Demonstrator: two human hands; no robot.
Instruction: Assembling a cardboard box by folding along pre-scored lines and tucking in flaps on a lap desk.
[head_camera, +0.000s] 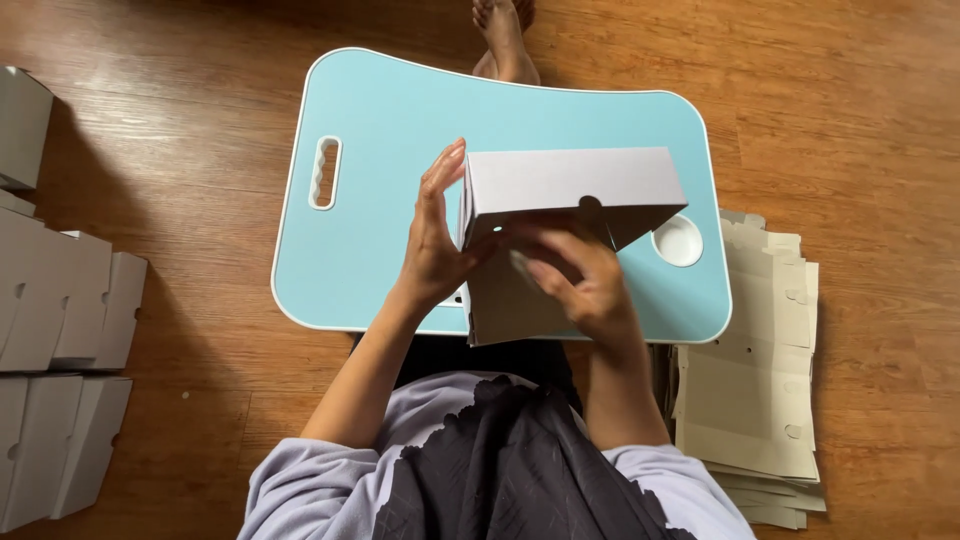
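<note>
Folded boxes (60, 330): pale grey, stacked on the wooden floor (200, 130) at far left.
Lap table (380, 160): light blue top, white rim, handle slot near its left edge, round recess at right; a bare foot (503, 40) shows beyond its far edge.
Left hand (435, 245): fingers straight and held together, pointing up, flat against the left end of the grey cardboard box (565, 185); thumb at its lower front.
Grey cardboard box: half assembled, held above the table's near edge between both hands.
Right hand (585, 280): fingers curled, slightly apart, pressing the front flap beneath the lid.
Flat cardboard blanks (760, 400): beige pile on the floor at right, partly under the table's corner.
</note>
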